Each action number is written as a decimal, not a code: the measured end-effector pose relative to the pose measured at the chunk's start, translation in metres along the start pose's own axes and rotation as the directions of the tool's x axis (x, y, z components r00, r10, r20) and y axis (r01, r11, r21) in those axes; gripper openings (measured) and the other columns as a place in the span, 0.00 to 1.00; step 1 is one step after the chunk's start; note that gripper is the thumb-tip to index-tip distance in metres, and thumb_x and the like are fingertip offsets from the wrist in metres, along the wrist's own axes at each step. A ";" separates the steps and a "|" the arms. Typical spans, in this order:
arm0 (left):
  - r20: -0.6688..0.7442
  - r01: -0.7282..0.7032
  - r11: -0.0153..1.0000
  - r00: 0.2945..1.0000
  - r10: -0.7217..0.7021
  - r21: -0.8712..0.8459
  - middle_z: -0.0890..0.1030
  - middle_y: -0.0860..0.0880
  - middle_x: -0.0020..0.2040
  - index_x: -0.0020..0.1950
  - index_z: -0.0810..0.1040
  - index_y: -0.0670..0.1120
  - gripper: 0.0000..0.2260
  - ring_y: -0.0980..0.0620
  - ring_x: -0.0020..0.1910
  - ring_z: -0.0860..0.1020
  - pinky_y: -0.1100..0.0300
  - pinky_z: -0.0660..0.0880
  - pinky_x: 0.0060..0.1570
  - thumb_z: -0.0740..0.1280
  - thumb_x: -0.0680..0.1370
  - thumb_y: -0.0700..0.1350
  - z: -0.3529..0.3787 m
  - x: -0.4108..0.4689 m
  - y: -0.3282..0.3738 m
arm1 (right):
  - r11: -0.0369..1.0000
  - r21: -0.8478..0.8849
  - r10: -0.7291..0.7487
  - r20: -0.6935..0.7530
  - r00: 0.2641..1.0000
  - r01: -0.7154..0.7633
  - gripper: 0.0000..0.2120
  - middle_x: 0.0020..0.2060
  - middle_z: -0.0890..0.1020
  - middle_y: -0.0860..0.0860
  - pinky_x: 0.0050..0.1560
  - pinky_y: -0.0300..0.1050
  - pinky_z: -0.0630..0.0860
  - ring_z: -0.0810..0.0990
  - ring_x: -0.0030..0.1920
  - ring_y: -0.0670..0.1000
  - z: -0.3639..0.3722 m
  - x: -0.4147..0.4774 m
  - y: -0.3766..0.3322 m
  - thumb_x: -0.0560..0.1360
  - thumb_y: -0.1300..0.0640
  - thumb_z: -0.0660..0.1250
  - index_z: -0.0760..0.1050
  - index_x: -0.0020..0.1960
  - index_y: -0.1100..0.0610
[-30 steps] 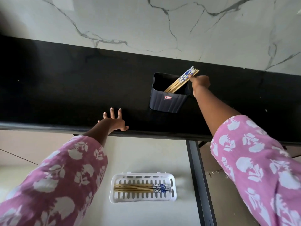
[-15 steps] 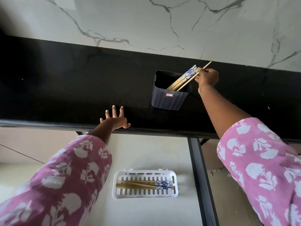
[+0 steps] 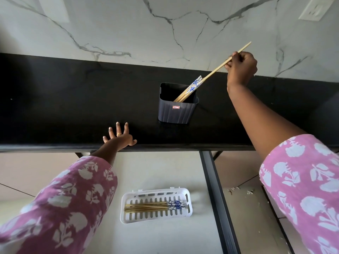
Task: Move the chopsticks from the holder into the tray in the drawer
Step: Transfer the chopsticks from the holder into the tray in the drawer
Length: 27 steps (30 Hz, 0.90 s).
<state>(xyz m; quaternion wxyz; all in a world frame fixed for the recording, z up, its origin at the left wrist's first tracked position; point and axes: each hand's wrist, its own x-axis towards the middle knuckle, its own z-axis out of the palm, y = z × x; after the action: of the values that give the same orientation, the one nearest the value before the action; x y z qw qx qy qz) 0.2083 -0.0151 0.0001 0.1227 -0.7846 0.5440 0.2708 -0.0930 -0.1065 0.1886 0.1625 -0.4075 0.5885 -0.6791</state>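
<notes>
head view, looking down over a black bench (image 3: 55, 99) backed by a white marble wall (image 3: 128, 28) with grey veins. a dark ribbed holder (image 3: 177, 111) with a small red label stands upright on the bench, near its middle. several chopsticks (image 3: 192, 87) with blue-and-white patterned ends lean in the holder, tilted toward the upper right, their tops above the rim. the right hand (image 3: 242, 67), raised over the far edge of the bench, has its fingers (image 3: 233, 58) pinched on a single plain chopstick (image 3: 218, 67); this stick slants from beside the patterned ends in the holder up past the hand, its thin tip showing against the wall (whether its lower end is clear of the holder cannot be told). the left hand (image 3: 119, 138) lies flat on the near edge of the bench, fingers spread and grasping nothing, a ring on one finger. both forearms emerge from pink sleeves (image 3: 302, 180) with a white floral print. below the bench edge, a white slotted tray (image 3: 156, 219) lies in the pale drawer (image 3: 161, 173); a bundle of chopsticks (image 3: 156, 207) lies lengthwise in it, patterned ends to the right. a dark vertical rail (image 3: 214, 195) runs just right of the tray. a wall socket (image 3: 314, 9) sits at the upper right.
</notes>
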 end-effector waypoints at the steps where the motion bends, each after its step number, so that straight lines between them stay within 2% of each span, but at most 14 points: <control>1: -0.011 -0.008 1.000 1.000 0.008 -0.012 0.48 0.49 0.79 0.78 0.47 0.56 0.28 0.41 0.78 0.44 0.42 0.45 0.73 0.51 0.80 0.62 0.001 -0.001 -0.001 | 0.999 0.034 -0.005 -0.001 1.000 0.005 0.05 0.44 0.83 0.59 0.41 0.40 0.83 0.84 0.43 0.53 -0.003 -0.003 -0.005 0.77 0.62 0.64 0.76 0.45 0.63; 4: -0.053 -0.038 0.998 0.998 0.035 -0.049 0.43 0.51 0.79 0.78 0.44 0.57 0.30 0.42 0.78 0.41 0.41 0.44 0.73 0.54 0.80 0.60 0.003 -0.001 -0.004 | 0.993 0.112 -0.028 0.018 0.999 0.026 0.05 0.41 0.82 0.59 0.42 0.43 0.83 0.84 0.40 0.52 -0.010 -0.018 -0.017 0.77 0.64 0.63 0.75 0.43 0.63; 8: -0.066 -0.063 0.995 0.996 0.058 -0.076 0.41 0.51 0.79 0.78 0.44 0.57 0.31 0.44 0.78 0.40 0.41 0.43 0.73 0.55 0.80 0.59 0.007 0.002 -0.008 | 0.985 0.173 -0.027 0.096 0.995 0.010 0.08 0.38 0.82 0.56 0.41 0.43 0.82 0.83 0.38 0.51 -0.018 -0.047 -0.027 0.77 0.64 0.62 0.74 0.40 0.58; 11: -0.068 -0.079 0.993 0.995 0.073 -0.091 0.42 0.51 0.79 0.78 0.44 0.57 0.30 0.44 0.78 0.40 0.42 0.43 0.73 0.55 0.80 0.59 0.007 0.003 -0.009 | 0.977 0.210 -0.021 0.200 0.980 -0.022 0.11 0.35 0.80 0.54 0.38 0.41 0.81 0.82 0.35 0.48 -0.019 -0.073 -0.026 0.77 0.65 0.62 0.74 0.38 0.55; 14: -0.074 -0.100 0.989 0.993 0.092 -0.113 0.41 0.52 0.79 0.78 0.44 0.57 0.31 0.45 0.78 0.39 0.43 0.43 0.73 0.56 0.80 0.58 0.008 0.003 -0.012 | 0.982 0.185 -0.039 0.355 0.934 -0.030 0.11 0.34 0.81 0.52 0.38 0.40 0.81 0.83 0.32 0.42 -0.021 -0.100 -0.015 0.77 0.66 0.62 0.75 0.38 0.54; 16: -0.076 -0.111 0.986 0.992 0.103 -0.122 0.40 0.52 0.79 0.78 0.44 0.57 0.31 0.46 0.78 0.39 0.43 0.42 0.73 0.56 0.80 0.59 0.009 0.004 -0.014 | 0.985 0.166 -0.042 0.456 0.889 -0.039 0.10 0.33 0.81 0.52 0.37 0.40 0.81 0.83 0.32 0.43 -0.023 -0.118 -0.002 0.77 0.67 0.63 0.76 0.40 0.56; 19: -0.076 -0.110 0.987 0.992 0.101 -0.117 0.40 0.53 0.79 0.78 0.44 0.57 0.32 0.46 0.78 0.39 0.44 0.42 0.73 0.56 0.80 0.60 0.011 0.005 -0.016 | 0.993 0.093 0.002 0.598 0.801 -0.072 0.05 0.34 0.80 0.56 0.36 0.40 0.81 0.82 0.31 0.42 -0.023 -0.147 0.023 0.77 0.68 0.62 0.76 0.45 0.64; 22: -0.071 -0.107 0.989 0.992 0.101 -0.100 0.40 0.53 0.79 0.78 0.43 0.57 0.32 0.46 0.77 0.38 0.43 0.42 0.73 0.56 0.80 0.60 0.011 0.006 -0.015 | 0.996 -0.048 0.086 0.697 0.712 -0.074 0.07 0.37 0.80 0.59 0.36 0.37 0.81 0.80 0.28 0.39 -0.021 -0.182 0.051 0.75 0.69 0.64 0.76 0.52 0.71; 25: -0.069 -0.123 0.988 0.991 0.117 -0.092 0.39 0.52 0.79 0.78 0.42 0.56 0.33 0.44 0.77 0.38 0.42 0.43 0.73 0.57 0.80 0.60 0.010 0.007 -0.016 | 0.987 -0.160 0.119 0.801 0.586 0.018 0.06 0.36 0.80 0.58 0.37 0.35 0.79 0.79 0.27 0.36 -0.021 -0.218 0.075 0.75 0.69 0.65 0.78 0.50 0.71; 27: -0.065 -0.121 0.989 0.991 0.116 -0.083 0.39 0.52 0.79 0.78 0.42 0.56 0.33 0.44 0.77 0.38 0.42 0.43 0.73 0.57 0.79 0.60 0.009 0.007 -0.016 | 0.971 -0.201 0.119 0.874 0.471 0.129 0.05 0.34 0.81 0.56 0.39 0.36 0.78 0.78 0.28 0.38 -0.023 -0.242 0.087 0.75 0.66 0.66 0.79 0.47 0.68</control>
<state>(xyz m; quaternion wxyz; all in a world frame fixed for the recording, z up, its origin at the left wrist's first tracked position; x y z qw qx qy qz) 0.2217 -0.0102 -0.0126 0.0556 -0.7634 0.5807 0.2774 0.0163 0.0556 0.0203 0.3896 -0.7166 0.4966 -0.2967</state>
